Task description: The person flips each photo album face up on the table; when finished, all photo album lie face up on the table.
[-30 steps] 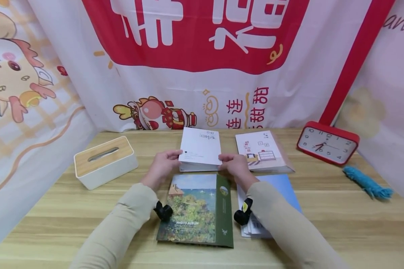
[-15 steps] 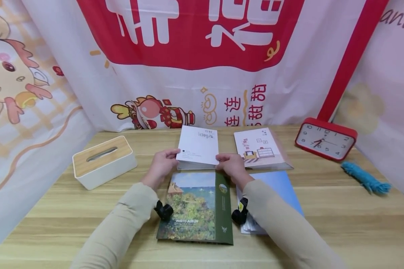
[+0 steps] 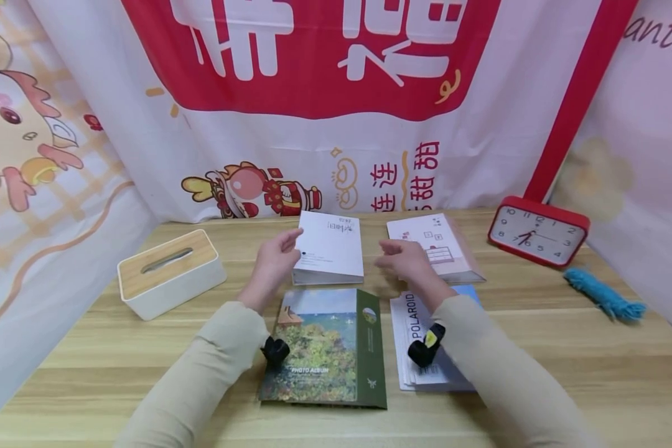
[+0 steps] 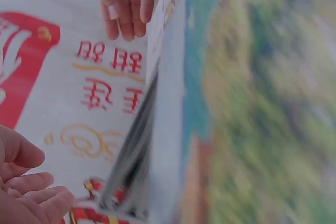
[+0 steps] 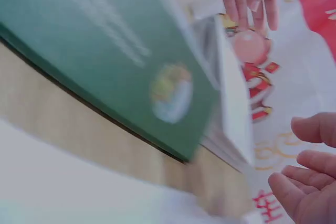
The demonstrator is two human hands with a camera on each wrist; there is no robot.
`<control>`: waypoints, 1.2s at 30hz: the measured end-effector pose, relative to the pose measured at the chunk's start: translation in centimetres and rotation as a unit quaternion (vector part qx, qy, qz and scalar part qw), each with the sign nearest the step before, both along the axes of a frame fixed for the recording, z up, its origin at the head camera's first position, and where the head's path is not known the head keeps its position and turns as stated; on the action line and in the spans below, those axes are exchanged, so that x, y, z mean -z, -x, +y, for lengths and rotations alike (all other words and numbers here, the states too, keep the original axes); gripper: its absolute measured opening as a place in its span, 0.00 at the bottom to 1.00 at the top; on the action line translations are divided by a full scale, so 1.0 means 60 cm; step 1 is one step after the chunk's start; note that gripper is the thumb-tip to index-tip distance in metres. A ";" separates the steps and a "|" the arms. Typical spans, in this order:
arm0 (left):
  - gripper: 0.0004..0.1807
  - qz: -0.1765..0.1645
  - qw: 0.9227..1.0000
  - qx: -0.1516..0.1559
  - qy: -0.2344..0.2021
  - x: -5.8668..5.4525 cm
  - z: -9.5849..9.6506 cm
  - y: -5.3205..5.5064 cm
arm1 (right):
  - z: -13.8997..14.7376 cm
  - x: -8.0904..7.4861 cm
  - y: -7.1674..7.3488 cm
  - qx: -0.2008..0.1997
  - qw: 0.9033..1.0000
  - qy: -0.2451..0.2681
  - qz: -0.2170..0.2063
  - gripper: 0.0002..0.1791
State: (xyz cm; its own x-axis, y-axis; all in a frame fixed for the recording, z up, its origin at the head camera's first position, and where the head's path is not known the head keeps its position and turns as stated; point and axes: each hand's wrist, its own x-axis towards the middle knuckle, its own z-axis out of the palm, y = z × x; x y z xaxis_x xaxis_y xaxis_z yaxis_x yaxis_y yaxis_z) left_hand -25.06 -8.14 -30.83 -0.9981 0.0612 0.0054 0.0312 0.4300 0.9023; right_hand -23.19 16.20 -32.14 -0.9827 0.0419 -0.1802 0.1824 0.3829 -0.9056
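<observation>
The white book (image 3: 331, 246) was set at the back of the table (image 3: 67, 373), between the two hands, its cover facing up and its page edges turned toward the person. Beside its left edge the left hand (image 3: 276, 256) was held with fingers loosely parted and slightly bent; in the left wrist view a gap was shown between that hand and the pages. The right hand (image 3: 407, 261) was held well away from the book's right side, its fingers relaxed and nearly straight, the thumb apart. By it, part of a pink-edged book (image 3: 445, 250) was hidden in the head view; whether that book was touched could not be told.

Just in front of the white book a green photo album (image 3: 319, 342) was laid flat, its painted cover upward. To its right, a booklet marked "POLAROID" (image 3: 409, 323) was partly covered by the right forearm. A black device (image 3: 275, 352) was worn on the left wrist and another on the right. A wood-topped tissue box (image 3: 170, 274) was placed at the left; at the right, a red clock (image 3: 539, 231) was stood behind a bundle of blue yarn (image 3: 603, 295).
</observation>
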 end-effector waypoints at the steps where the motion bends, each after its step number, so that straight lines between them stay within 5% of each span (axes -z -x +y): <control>1: 0.29 0.009 1.000 0.006 0.001 -0.005 0.008 -0.001 | 0.008 -0.005 -0.001 0.000 1.000 0.000 0.004 0.32; 6: 0.27 0.054 0.997 0.044 0.021 -0.025 0.054 0.000 | 0.048 -0.024 -0.010 -0.011 0.999 0.026 0.025 0.33; 13: 0.25 0.110 0.986 0.109 0.055 -0.033 0.120 0.005 | 0.099 -0.051 -0.027 -0.018 0.990 0.142 0.006 0.34; 25: 0.25 0.079 0.973 0.215 0.037 -0.071 0.233 -0.001 | 0.209 -0.061 -0.057 -0.021 0.993 0.112 -0.006 0.34; 36: 0.29 0.079 0.962 0.253 0.056 -0.044 0.330 0.008 | 0.294 -0.021 -0.074 -0.021 0.993 0.107 -0.033 0.37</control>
